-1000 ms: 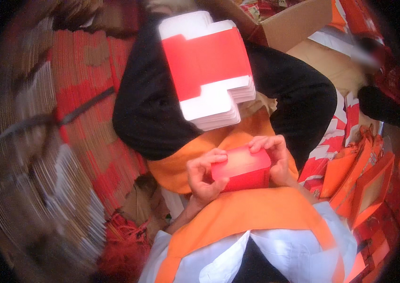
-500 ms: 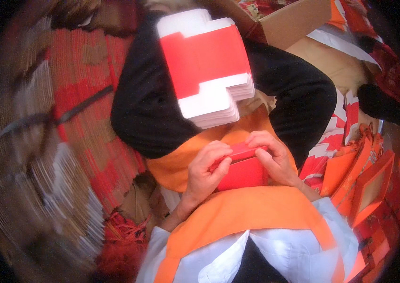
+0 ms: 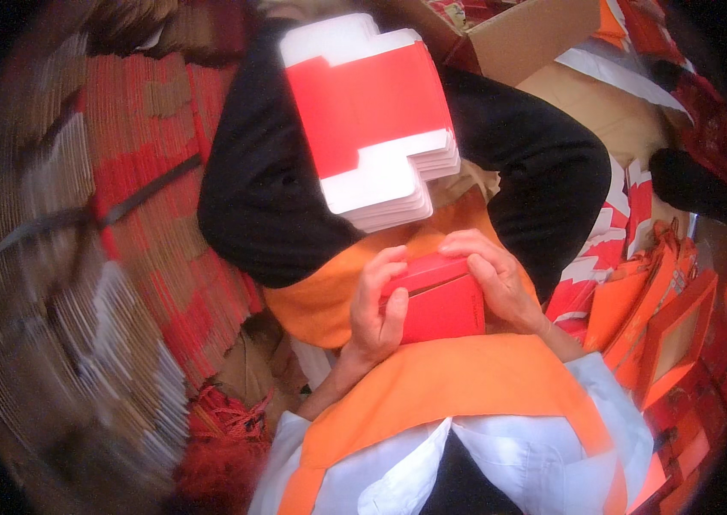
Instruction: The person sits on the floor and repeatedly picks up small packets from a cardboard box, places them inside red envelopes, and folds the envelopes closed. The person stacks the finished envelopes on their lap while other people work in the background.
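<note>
A small red cardboard box [image 3: 445,313] rests against my orange apron, close to my body. Its top flap is nearly down, with a thin slanting gap along the edge. My left hand [image 3: 375,307] holds the box's left end, thumb on the near side and fingers at the far side. At the right end my right hand [image 3: 497,279] curls over the top corner, its thumb against the near side. On my crossed legs, beyond the hands, lies a stack of flat red-and-white carton blanks [image 3: 372,112].
To the left stand big strapped bundles of flat cardboard [image 3: 149,197]. Red cords [image 3: 230,414] lie beside them. On the right are orange paper bags [image 3: 638,300], an open orange box [image 3: 679,339] and more red-and-white blanks [image 3: 586,275]. A brown carton [image 3: 535,39] stands at the far right.
My left fingers have loosened and spread a little along the box's left end, showing more of its front. My right hand has shifted slightly up over the top corner.
</note>
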### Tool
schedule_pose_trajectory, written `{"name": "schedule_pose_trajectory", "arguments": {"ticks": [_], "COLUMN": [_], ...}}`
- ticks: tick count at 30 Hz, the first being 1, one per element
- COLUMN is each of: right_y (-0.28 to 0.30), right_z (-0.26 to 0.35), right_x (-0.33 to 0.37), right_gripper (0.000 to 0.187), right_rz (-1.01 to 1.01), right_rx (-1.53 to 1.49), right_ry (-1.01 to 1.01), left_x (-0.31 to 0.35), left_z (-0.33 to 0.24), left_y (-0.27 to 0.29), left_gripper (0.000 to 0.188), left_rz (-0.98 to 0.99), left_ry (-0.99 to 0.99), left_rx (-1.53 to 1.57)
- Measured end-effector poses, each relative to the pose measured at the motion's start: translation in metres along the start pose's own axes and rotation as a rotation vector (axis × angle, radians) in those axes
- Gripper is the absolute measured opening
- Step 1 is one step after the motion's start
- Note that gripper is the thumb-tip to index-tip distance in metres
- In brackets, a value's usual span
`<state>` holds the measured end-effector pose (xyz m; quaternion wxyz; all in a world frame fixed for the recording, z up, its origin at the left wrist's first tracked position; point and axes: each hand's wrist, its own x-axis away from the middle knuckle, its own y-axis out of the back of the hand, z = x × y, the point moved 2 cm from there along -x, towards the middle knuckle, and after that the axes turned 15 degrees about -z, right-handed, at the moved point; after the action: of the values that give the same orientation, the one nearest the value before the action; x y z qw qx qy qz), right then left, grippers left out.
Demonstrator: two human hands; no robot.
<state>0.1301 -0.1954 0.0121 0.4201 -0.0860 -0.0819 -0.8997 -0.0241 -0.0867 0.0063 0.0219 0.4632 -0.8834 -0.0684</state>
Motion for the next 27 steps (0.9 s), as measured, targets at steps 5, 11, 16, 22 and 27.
{"name": "schedule_pose_trajectory", "arguments": {"ticks": [5,11,16,22,27], "right_y": [-0.002,-0.010,-0.010,-0.007,-0.002], "right_z": [0.000,0.001,0.006,0.003,0.004], "right_x": [-0.003,-0.006,-0.008,-0.007,-0.005], "right_gripper": [0.025,0.025,0.026,0.025,0.024], "right_rz": [0.010,0.039,0.094,0.078,0.089], "right_rx": [0.028,0.017,0.131,0.114,0.100], "right_ry": [-0.019,0.036,0.135,0.067,0.081], "left_x": [0.000,0.005,0.008,0.006,0.003], "left_z": [0.000,0.007,0.009,0.008,0.002], "left_y": [0.000,0.002,0.000,-0.002,-0.002], "left_gripper": [0.022,0.021,0.019,0.018,0.018], "left_rz": [-0.018,-0.089,-0.165,-0.149,-0.118], "left_ry": [-0.086,-0.016,-0.009,-0.115,-0.145], "left_rx": [-0.027,0.060,0.012,-0.043,-0.076]}}
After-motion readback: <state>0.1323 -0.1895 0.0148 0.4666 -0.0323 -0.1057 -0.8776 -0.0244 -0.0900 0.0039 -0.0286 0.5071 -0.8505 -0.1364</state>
